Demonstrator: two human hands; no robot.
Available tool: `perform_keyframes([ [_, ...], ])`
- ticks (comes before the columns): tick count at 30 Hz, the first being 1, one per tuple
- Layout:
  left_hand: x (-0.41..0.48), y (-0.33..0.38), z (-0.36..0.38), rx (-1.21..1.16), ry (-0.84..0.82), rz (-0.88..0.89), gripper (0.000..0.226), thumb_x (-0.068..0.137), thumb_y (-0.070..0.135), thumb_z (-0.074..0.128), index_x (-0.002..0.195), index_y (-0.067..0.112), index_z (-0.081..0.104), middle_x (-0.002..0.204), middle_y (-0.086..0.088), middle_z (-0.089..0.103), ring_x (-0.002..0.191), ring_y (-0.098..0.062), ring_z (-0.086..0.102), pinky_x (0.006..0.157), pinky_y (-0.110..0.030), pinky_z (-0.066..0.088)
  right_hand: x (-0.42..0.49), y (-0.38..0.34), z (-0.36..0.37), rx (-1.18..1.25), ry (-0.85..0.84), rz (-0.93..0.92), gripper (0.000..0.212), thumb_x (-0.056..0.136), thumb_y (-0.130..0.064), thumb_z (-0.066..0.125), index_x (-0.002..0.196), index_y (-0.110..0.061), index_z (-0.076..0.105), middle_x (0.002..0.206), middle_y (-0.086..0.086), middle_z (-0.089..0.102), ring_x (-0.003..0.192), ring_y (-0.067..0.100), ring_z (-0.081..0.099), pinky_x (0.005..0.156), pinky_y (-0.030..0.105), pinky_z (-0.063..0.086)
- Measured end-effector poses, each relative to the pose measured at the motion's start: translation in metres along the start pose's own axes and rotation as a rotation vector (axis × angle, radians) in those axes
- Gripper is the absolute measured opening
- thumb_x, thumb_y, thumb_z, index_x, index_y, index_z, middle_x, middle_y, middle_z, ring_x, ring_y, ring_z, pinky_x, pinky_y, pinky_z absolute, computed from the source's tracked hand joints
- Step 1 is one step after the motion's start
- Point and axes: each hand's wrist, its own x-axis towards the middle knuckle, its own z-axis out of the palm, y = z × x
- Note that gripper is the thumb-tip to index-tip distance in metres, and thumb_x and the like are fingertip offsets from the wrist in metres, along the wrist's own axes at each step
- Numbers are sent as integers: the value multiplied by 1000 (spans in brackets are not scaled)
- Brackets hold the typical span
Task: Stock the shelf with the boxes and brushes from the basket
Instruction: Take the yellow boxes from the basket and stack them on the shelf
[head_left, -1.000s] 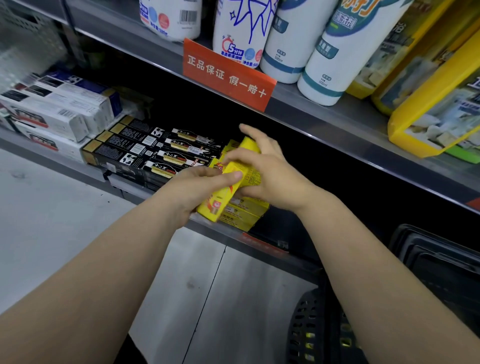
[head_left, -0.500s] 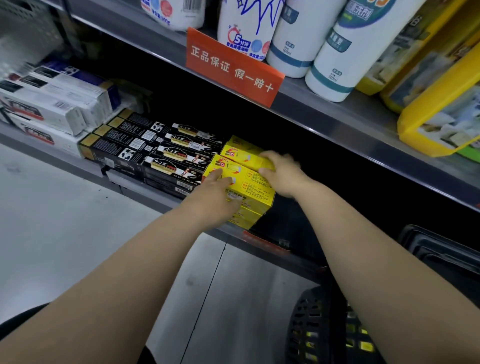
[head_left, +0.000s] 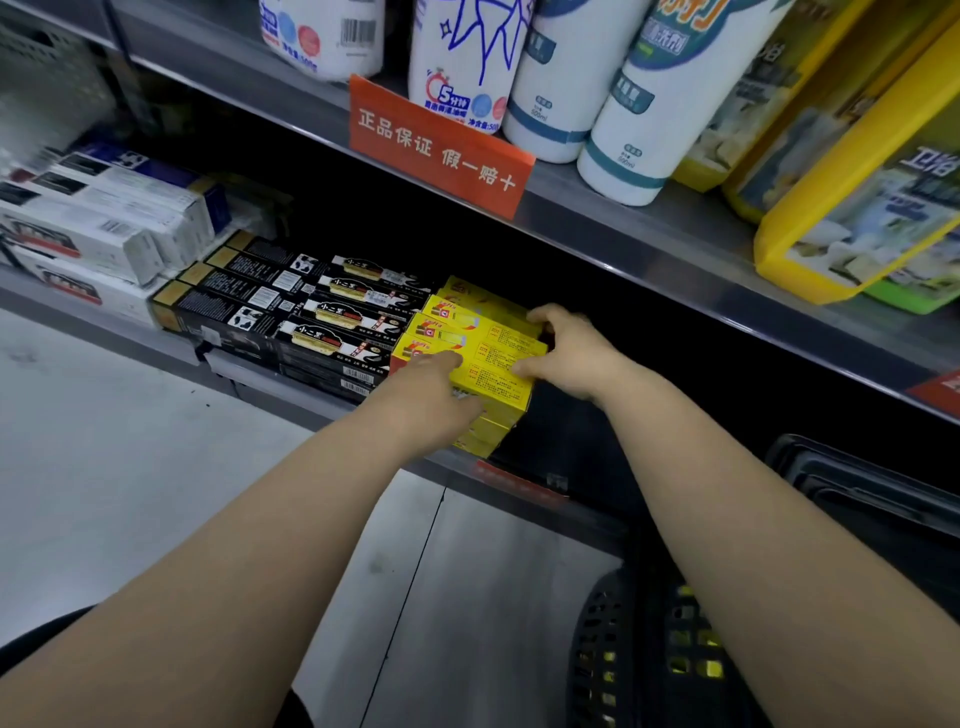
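While both arms reach up from the bottom of the frame, the left hand (head_left: 427, 395) lies open, fingers straight, on the front of the yellow boxes (head_left: 485, 349) stacked at centre on the lower shelf (head_left: 311, 408). The right hand (head_left: 567, 347) curls round the stack's right end, gripping it. Black boxes (head_left: 291, 306) lie just left of the stack. A black basket (head_left: 613, 639) sits at lower right.

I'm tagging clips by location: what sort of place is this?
Probably a shop aisle: a metal shelf with an orange sign on its edge, rows of identical black boxes and yellow boxes, and a black shopping basket on the floor.
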Motion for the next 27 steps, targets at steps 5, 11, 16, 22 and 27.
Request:
perform_keyframes([
  [5, -25, 38, 9, -204, 13, 226, 32, 88, 30, 61, 119, 22, 57, 115, 4, 62, 110, -14, 57, 96, -35, 46, -83, 11, -48, 258, -45, -39, 54, 73, -4, 76, 120, -18, 53, 108, 6, 57, 92, 16, 58, 78, 22, 49],
  [11, -67, 83, 50, -114, -104, 593, 28, 83, 36, 63, 110, 29, 61, 108, 16, 62, 104, 2, 55, 93, -25, 45, -191, 58, -90, 411, 37, -30, 35, 71, 8, 74, 97, -12, 62, 91, 8, 65, 73, 9, 61, 69, 13, 52],
  [16, -98, 115, 80, 110, -244, 897, 35, 85, 45, 59, 119, 38, 55, 118, 22, 52, 114, 8, 38, 95, -12, 32, -245, 112, -83, 481, 95, 82, 33, 72, 11, 71, 90, -14, 62, 83, 5, 64, 67, 9, 59, 64, 16, 50],
  [22, -115, 132, 117, 305, -356, 1015, 36, 89, 49, 52, 123, 35, 54, 125, 15, 53, 118, 0, 39, 98, -19, 31, -255, 194, -28, 154, -7, 251, 40, 76, -3, 73, 111, -13, 58, 108, 5, 58, 85, 6, 56, 69, 12, 44],
  [27, -120, 137, 128, 431, -315, 1033, 35, 90, 49, 50, 121, 32, 55, 113, 13, 58, 110, -6, 45, 98, -13, 19, -248, 235, 21, -149, -104, 264, 68, 83, -19, 67, 141, -18, 31, 139, 9, 37, 125, 28, 42, 97, 33, 39],
])
